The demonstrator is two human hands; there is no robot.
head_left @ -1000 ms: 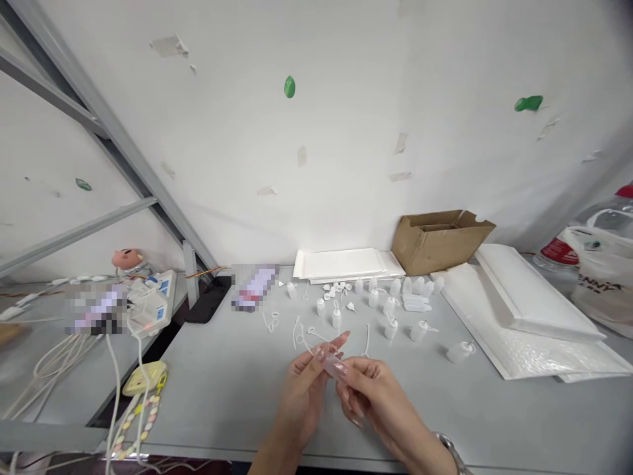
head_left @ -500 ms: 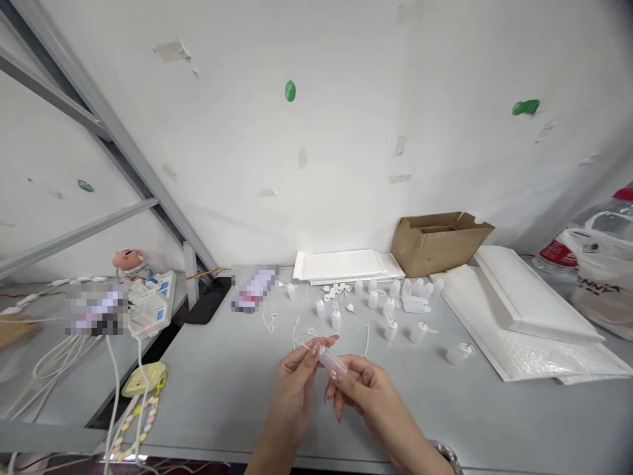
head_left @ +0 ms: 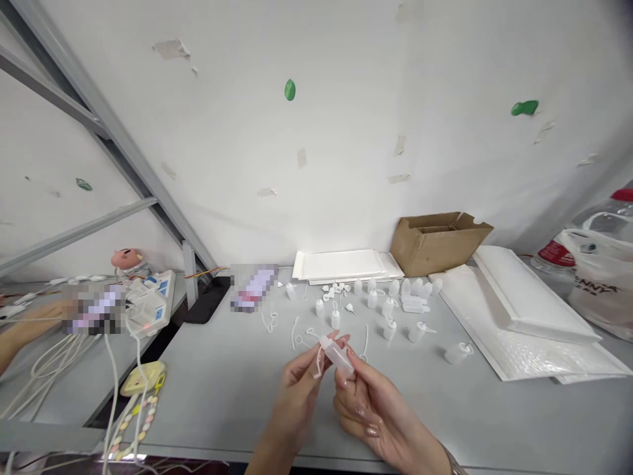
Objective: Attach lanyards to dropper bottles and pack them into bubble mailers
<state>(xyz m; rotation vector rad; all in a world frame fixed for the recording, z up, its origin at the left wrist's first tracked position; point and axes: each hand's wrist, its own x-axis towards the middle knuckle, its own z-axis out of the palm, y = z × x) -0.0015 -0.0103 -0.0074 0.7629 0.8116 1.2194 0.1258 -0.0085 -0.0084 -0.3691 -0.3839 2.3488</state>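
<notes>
Above the grey table (head_left: 212,396), a small translucent bottle (head_left: 339,358) lies tilted between my two hands. My left hand (head_left: 302,379) pinches its neck end, where a thin white strap (head_left: 319,364) hangs down. The fingers of my right hand (head_left: 363,399) are closed round the bottle's base. Several similar bottles stand farther back, among them one (head_left: 335,319) just beyond my hands and another (head_left: 459,353) tipped to the right. Small white caps (head_left: 336,290) lie in a cluster behind them, and loose white straps (head_left: 271,322) are scattered nearby.
A cardboard box (head_left: 435,247) and white padded mailers (head_left: 534,297) are at the back right, beside a plastic bag (head_left: 601,277). White envelopes (head_left: 341,265) lie by the wall. On the left are a blurred phone (head_left: 254,288), a power strip (head_left: 155,307), cables and another person's hand (head_left: 49,316).
The bottle and my hands have shifted slightly right, and my right fingers have curled round the base. The strap now hangs by my left hand. Another person's hand has appeared at left.
</notes>
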